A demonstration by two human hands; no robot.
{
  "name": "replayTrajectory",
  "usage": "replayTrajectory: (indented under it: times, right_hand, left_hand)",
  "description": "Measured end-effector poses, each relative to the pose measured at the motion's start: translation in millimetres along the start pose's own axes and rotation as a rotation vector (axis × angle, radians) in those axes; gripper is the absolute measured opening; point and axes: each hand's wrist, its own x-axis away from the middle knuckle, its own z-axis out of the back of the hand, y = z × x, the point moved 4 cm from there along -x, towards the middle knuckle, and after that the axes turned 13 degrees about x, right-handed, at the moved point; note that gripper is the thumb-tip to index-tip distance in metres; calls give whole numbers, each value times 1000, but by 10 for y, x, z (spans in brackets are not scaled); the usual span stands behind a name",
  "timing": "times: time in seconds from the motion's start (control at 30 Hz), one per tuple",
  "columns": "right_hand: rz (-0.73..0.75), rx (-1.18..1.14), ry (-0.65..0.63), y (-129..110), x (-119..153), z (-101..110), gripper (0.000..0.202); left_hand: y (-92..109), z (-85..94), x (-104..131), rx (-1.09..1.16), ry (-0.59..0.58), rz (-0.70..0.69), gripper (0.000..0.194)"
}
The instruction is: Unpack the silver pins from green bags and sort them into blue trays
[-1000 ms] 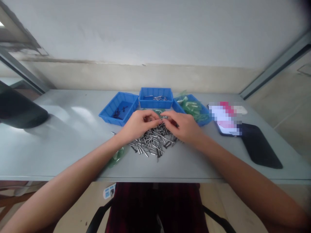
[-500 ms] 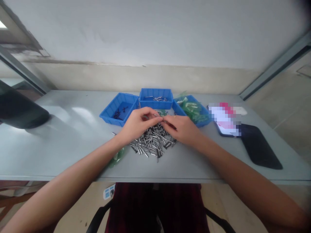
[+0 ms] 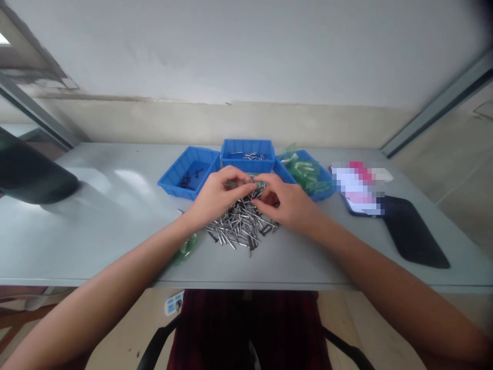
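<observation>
A loose pile of silvery and dark metal pins point(image 3: 239, 223) lies on the grey table point(image 3: 115, 221). Over its far part, my left hand point(image 3: 221, 198) has thumb and fingertips drawn together on something I cannot make out. Just to the right, my right hand point(image 3: 287, 200) curves over the pile, its thumb and index finger apart, with pins visible between them. Behind the hands are a left blue bin point(image 3: 169, 181) with dark pieces, a middle blue bin point(image 3: 246, 165) with silvery pins, and a right blue bin point(image 3: 325, 195) holding green plastic bags point(image 3: 306, 172).
A green plastic piece point(image 3: 185, 251) rests beside my left forearm. At the right lie a phone point(image 3: 356, 192), its screen blurred, and a black flat object point(image 3: 416, 234). A dark cylinder point(image 3: 38, 169) is at the far left. The wall rises behind the bins.
My right thumb and index finger have spread apart, and the right fingertips have shifted slightly away from the left ones. My left hand has barely moved.
</observation>
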Motion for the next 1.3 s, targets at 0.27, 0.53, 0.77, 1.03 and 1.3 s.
replayTrajectory:
  times: [0.27,0.53,0.77,1.03,1.3]
  right_hand:
    - [75,32,-97,-27,-6,-38,59]
    - [85,86,-102,-20,-6,-35,55]
    - [107,78,-125,-34,1,-39,56]
    - [145,26,-146,-39,16,-34,58]
    - [109,34,-116,-23,-4,-3,51]
  left_hand:
    - [23,-38,13,-9,-89,67,18]
    - [14,-77,30,-24,-183,96,15]
    - [22,-93,32,-8,-221,117,17]
    - [-9,-82,29,14,-246,139,17]
    - [-9,-79,30,24,-209,161,18]
